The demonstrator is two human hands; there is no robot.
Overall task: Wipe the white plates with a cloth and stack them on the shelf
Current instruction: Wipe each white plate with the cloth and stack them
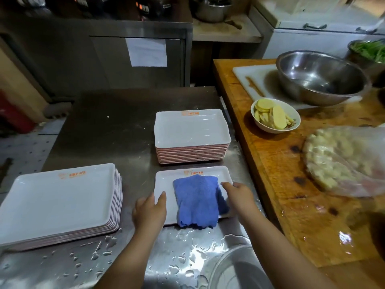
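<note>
A single white rectangular plate [166, 182] lies on the wet steel counter in front of me, with a folded blue cloth [196, 200] lying on it. My left hand [150, 209] grips the plate's left edge, thumb on the rim. My right hand [239, 195] holds the plate's right edge beside the cloth. Behind it stands a tall stack of white plates [191, 130]. A second, wider stack of white plates [56, 201] sits at the left.
The steel counter [108, 126] is wet near its front edge. A wooden board [281, 174] on the right carries a steel bowl [320, 76], a small bowl of potato slices [275, 116] and a plastic bag of food [343, 159]. A steel basin rim [227, 265] shows at the bottom.
</note>
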